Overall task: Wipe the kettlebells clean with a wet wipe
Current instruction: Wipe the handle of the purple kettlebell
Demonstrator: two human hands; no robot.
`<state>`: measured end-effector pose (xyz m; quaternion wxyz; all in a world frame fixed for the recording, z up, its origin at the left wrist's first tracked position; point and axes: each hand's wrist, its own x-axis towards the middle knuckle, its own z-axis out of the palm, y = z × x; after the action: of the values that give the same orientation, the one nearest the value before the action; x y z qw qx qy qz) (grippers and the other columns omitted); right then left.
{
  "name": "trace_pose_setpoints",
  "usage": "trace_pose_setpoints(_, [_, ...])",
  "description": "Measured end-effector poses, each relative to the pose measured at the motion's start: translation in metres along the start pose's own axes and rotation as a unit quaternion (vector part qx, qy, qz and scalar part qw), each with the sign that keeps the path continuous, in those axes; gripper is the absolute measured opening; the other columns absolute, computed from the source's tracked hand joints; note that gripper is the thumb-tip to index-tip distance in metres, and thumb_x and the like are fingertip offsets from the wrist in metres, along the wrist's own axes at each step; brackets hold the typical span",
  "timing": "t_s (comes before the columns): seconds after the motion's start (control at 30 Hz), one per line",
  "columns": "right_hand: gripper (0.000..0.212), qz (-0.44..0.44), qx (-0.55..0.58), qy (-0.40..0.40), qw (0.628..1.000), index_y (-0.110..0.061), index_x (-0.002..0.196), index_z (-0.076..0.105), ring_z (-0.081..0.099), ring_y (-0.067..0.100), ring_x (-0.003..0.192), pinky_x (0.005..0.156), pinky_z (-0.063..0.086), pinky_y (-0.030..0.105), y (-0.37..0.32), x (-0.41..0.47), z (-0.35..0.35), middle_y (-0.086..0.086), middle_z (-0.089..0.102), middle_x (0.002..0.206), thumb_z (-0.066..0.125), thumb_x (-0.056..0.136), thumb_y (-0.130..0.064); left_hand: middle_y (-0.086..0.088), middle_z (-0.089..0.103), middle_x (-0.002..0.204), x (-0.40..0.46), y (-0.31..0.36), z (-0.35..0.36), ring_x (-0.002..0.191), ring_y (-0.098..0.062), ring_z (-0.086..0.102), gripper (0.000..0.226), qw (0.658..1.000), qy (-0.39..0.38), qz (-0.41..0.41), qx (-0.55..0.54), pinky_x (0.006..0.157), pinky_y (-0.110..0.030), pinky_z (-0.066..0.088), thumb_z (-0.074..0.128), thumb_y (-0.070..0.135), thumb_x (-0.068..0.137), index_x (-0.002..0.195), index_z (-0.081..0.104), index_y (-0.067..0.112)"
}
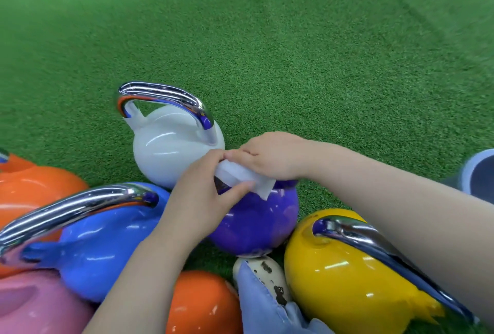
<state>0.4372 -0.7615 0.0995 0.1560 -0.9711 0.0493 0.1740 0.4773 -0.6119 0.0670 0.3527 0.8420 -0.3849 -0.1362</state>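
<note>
A white wet wipe [244, 177] is stretched between my left hand [205, 194] and my right hand [270, 156], both pinching it just above the purple kettlebell [256, 224]. The purple kettlebell's handle is hidden under the wipe and my hands. Behind it stands a white kettlebell [171, 146] with a chrome handle. A blue kettlebell [107, 240] lies to the left, a yellow one [336, 280] to the right under my right forearm.
Orange kettlebells sit at the far left [32, 186] and bottom centre [203, 304], a pink one [34, 307] at the bottom left. Green artificial turf [267, 53] stretches ahead. A light shoe [264, 275] and blue fabric [267, 312] show below; another shoe [478, 173] at the right edge.
</note>
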Motion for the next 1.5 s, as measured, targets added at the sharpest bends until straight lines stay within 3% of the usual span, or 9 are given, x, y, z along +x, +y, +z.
trace_pose_setpoints(0.23, [0.037,-0.047,-0.033,0.057,0.997,-0.029,0.102,0.054,0.043,0.016,0.071,0.061,0.03,0.029,-0.004,-0.005,0.009,-0.007,0.04,0.064,0.027,0.095,-0.054,0.021,0.059,0.092,0.002,-0.011,-0.009,0.085,0.017,0.052,0.038,0.992,0.031,-0.021,-0.118,0.075,0.003,0.034,0.071,0.052,0.055,0.087,0.051,0.044])
trace_pose_setpoints(0.37, [0.022,-0.001,0.264,0.022,0.964,-0.034,0.094,0.057,0.05,-0.009,0.083,0.077,0.036,0.016,0.045,-0.022,0.02,-0.025,0.055,0.094,0.035,0.099,-0.036,0.022,0.063,0.086,0.004,-0.014,0.0,0.082,0.002,0.059,0.008,0.986,0.05,-0.039,-0.153,0.089,-0.027,0.049,0.052,0.045,0.075,0.081,0.056,0.042])
trace_pose_setpoints(0.47, [0.038,0.066,0.351,0.036,0.933,-0.026,0.115,0.053,0.045,0.006,0.104,0.092,0.034,0.023,0.071,-0.034,0.036,-0.013,0.052,0.108,0.03,0.096,-0.05,0.022,0.064,0.081,0.004,-0.014,0.001,0.08,-0.007,0.061,0.015,0.983,0.064,-0.052,-0.166,0.088,-0.041,0.051,0.05,0.037,0.078,0.078,0.061,0.047])
trace_pose_setpoints(0.83, [0.043,-0.088,-0.175,0.12,0.973,-0.021,0.123,0.042,0.057,0.027,0.081,0.054,0.029,0.03,-0.027,0.002,0.023,0.001,0.055,0.083,0.023,0.097,-0.05,0.015,0.061,0.083,0.007,-0.017,-0.005,0.081,-0.012,0.059,0.016,0.974,0.145,-0.074,-0.16,0.079,-0.031,0.047,0.043,0.025,0.077,0.075,0.054,0.037])
trace_pose_setpoints(1.0, [0.038,-0.036,0.039,0.004,0.999,-0.021,0.105,0.059,0.056,0.011,0.088,0.075,0.043,0.027,0.0,0.002,0.004,-0.001,0.061,0.094,0.028,0.099,-0.042,0.016,0.058,0.085,0.005,-0.016,-0.004,0.083,-0.009,0.057,0.018,0.98,0.131,-0.062,-0.136,0.082,-0.021,0.043,0.054,0.014,0.086,0.083,0.057,0.032])
trace_pose_setpoints(1.07, [0.037,-0.018,0.197,-0.015,0.98,-0.022,0.083,0.061,0.056,-0.007,0.069,0.066,0.043,0.011,0.027,-0.01,0.005,-0.003,0.061,0.079,0.03,0.102,-0.029,0.018,0.057,0.083,0.004,-0.013,-0.004,0.082,-0.001,0.054,0.019,0.985,0.133,-0.046,-0.096,0.079,-0.004,0.036,0.056,0.01,0.087,0.086,0.058,0.029])
trace_pose_setpoints(1.17, [0.045,0.08,0.336,0.017,0.938,-0.013,0.085,0.06,0.051,0.006,0.068,0.072,0.042,0.024,0.06,-0.027,0.023,0.003,0.06,0.076,0.025,0.102,-0.033,0.015,0.057,0.072,0.001,0.007,-0.008,0.069,0.002,0.053,0.012,0.986,0.138,0.024,-0.092,0.068,0.0,0.036,0.055,0.021,0.08,0.081,0.057,0.033])
trace_pose_setpoints(1.37, [0.027,0.214,0.425,0.076,0.876,-0.019,0.106,0.058,0.05,0.008,0.078,0.067,0.04,0.013,0.07,-0.03,0.057,0.003,0.063,0.096,0.032,0.101,-0.021,0.004,0.07,0.095,-0.011,0.036,0.016,0.088,-0.008,0.058,0.023,0.983,-0.107,0.151,0.01,0.081,-0.029,0.044,0.049,0.028,0.083,0.098,0.067,0.024])
trace_pose_setpoints(1.5, [0.031,0.195,0.492,0.088,0.844,-0.014,0.105,0.061,0.048,0.011,0.078,0.059,0.039,0.01,0.066,-0.034,0.052,-0.002,0.058,0.087,0.031,0.101,-0.022,-0.004,0.025,0.151,-0.016,0.023,0.048,0.137,-0.022,0.023,0.047,0.93,-0.283,0.101,0.211,0.112,-0.035,0.023,0.046,0.033,0.094,0.138,0.04,0.02])
